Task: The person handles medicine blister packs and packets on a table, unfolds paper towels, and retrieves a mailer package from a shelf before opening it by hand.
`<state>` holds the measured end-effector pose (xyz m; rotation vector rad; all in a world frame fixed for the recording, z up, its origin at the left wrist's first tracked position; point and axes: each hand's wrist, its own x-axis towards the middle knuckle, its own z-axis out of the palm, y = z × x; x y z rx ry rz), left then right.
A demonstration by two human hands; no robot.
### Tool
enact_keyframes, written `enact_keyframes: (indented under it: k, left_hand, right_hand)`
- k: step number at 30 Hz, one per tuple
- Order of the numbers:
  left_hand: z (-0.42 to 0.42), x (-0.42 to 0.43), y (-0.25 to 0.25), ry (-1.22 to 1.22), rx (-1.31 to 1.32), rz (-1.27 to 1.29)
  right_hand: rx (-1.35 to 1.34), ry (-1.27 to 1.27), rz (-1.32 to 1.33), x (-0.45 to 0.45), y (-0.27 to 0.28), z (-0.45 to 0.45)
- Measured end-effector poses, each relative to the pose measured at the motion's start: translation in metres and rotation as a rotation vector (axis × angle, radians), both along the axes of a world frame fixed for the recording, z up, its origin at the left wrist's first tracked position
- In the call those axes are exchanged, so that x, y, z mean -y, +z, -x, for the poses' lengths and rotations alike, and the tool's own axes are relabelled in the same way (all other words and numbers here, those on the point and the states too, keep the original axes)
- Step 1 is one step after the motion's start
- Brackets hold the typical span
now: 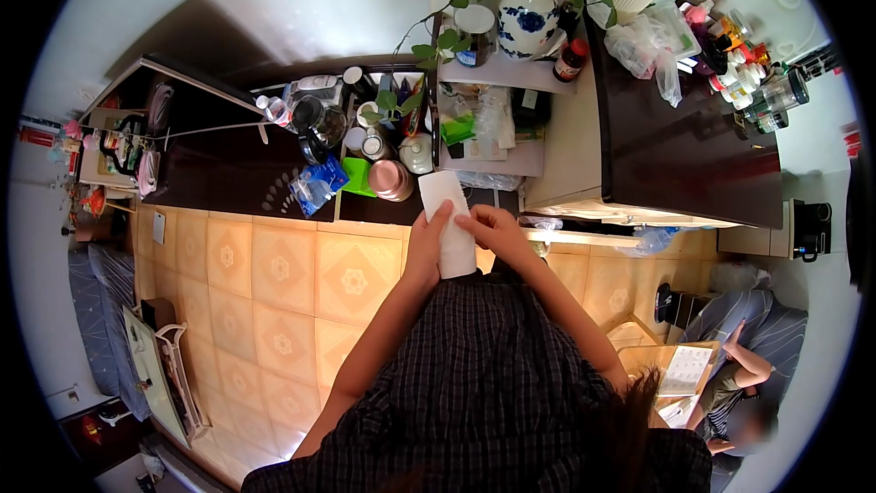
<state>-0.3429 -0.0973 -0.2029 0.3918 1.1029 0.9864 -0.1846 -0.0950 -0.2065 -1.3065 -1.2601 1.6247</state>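
Observation:
A long white strip of paper, perhaps folded tissue, is held upright in front of my body. My left hand grips its left edge, thumb lying on the front face. On the other edge my right hand pinches it with thumb and bent fingers. Just beyond the strip's top end stand a pink-lidded jar, a white lidded pot and a bright green box. A blue packet lies left of them on the dark cabinet top.
A blue-and-white vase with leafy stems stands on the shelf. Plastic bags and several bottles crowd the dark countertop at right. A partly open drawer juts out near my right hand. Another person sits at lower right.

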Motion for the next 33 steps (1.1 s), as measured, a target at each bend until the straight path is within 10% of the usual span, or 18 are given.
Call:
enact_keyframes:
  k: [33]
  left_hand:
    - [0.026,-0.007,-0.002,0.048,0.033,-0.043]
  right_hand:
    - [-0.201,0.397,0.132,0.020,0.009,0.017]
